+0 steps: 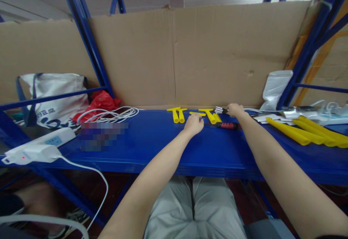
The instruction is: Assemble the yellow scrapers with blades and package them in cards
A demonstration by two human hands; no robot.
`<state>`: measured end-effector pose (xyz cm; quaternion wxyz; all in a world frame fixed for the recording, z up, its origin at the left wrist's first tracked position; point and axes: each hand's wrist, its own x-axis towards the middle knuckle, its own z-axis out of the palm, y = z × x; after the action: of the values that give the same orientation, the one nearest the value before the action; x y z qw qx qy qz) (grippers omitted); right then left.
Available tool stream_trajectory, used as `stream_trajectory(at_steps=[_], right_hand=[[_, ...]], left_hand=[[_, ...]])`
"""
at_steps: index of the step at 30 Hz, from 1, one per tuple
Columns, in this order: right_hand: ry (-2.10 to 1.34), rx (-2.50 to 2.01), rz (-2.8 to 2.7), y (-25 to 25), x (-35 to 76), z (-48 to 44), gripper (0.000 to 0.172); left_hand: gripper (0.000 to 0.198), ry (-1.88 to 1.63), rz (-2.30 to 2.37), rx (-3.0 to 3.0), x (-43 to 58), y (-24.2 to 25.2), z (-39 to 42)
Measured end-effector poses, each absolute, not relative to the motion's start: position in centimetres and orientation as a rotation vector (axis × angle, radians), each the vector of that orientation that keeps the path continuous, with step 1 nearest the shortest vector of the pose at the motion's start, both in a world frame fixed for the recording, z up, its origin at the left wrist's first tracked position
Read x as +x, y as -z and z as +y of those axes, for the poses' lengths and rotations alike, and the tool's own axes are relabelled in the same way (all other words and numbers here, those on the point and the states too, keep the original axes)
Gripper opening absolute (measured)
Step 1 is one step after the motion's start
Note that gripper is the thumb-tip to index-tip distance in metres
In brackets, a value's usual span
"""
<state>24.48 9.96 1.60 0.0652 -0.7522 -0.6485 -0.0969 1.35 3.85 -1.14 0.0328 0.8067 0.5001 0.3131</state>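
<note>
Both hands are working at the far edge of the blue tabletop point(152, 141), from mid-frame to the right, and the step in hand is looking like sorting or handling the small parts there. The left hand point(194, 124), just right of centre, is curling below the flat yellow piece point(200, 114); whether it's gripping anything, I cannot tell. The right hand point(236, 109), farther right, is bending at the black ends of the white-and-black parts point(220, 110), its fingertips too hidden to judge. Below and between, the red-and-black screwdriver point(229, 125) is lying lengthwise across the frame, shaft pointing left. The yellow T-shaped pieces point(175, 116) near centre are aiming their round ends toward the frame's bottom, crossbars toward the cardboard point(217, 58). Any next move would be calling for careful fingertips among such close neighbours.
</note>
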Motion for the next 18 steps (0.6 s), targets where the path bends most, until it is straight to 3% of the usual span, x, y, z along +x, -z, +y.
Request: stream_trajectory(at_steps=[9, 14, 18], right_hand=[[0.513, -2.211, -1.819, -2.1, 23.7, 8.7, 0.033], [0.582, -1.870, -1.841, -2.8, 22.4, 7.9, 0.030], [0.672, -1.549, -2.028, -2.9, 20.4, 6.2, 0.026]], left_hand=[[0.032, -0.965, 1.539, 2.401, 1.2, 1.2, 3.8], [0.042, -1.144, 1.440, 2.196, 1.5, 1.3, 4.4], [0.034, -1.334, 1.268, 1.802, 1.5, 0.9, 5.0]])
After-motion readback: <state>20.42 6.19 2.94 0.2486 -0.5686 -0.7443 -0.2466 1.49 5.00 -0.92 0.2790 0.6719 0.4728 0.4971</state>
